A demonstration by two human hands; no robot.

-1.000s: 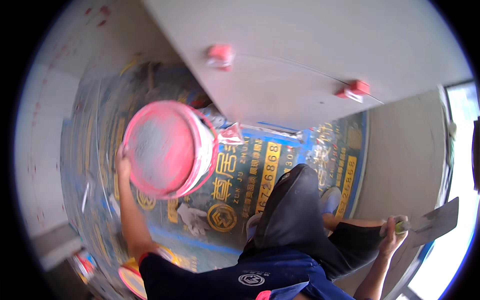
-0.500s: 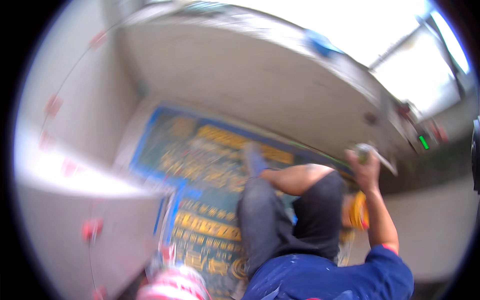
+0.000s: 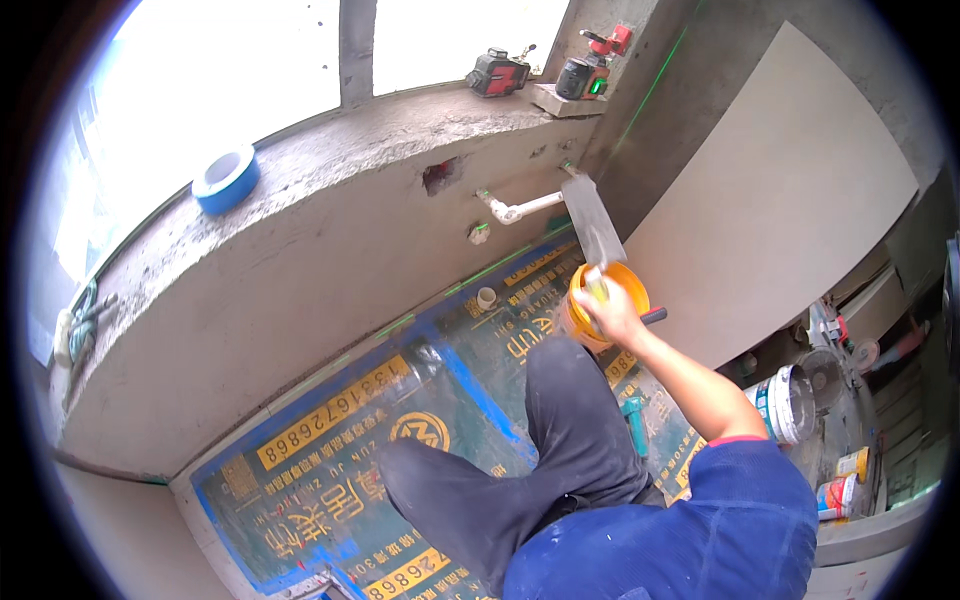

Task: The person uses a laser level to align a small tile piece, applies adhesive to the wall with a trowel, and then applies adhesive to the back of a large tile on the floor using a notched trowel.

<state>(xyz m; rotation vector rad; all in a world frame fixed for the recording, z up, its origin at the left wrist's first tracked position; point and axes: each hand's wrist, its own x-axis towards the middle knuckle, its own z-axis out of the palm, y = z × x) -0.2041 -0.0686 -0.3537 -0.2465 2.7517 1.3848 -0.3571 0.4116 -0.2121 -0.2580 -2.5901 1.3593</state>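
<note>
My right hand [image 3: 612, 312] is closed around the handle of a flat trowel [image 3: 592, 218]. The trowel's grey rectangular blade points away from me, toward the wall. Hand and tool are over a yellow bucket [image 3: 634, 285] standing on the floor beyond my bent knee. Whether the blade touches anything is unclear. A dark handle [image 3: 653, 316] sticks out at the bucket's right side. My left hand does not show.
White pipe [image 3: 525, 208] juts from the low wall. Two laser levels [image 3: 498, 74] and blue tape [image 3: 225, 180] sit on the sill. A large pale board [image 3: 770, 190] leans at right; a white bucket [image 3: 785, 405] lies behind my arm. Printed green sheeting [image 3: 330, 450] covers the floor.
My view has swung to the right, bringing the laser levels, pale board and bucket clearly into sight. The trowel, blurred before, is now over the yellow bucket.
</note>
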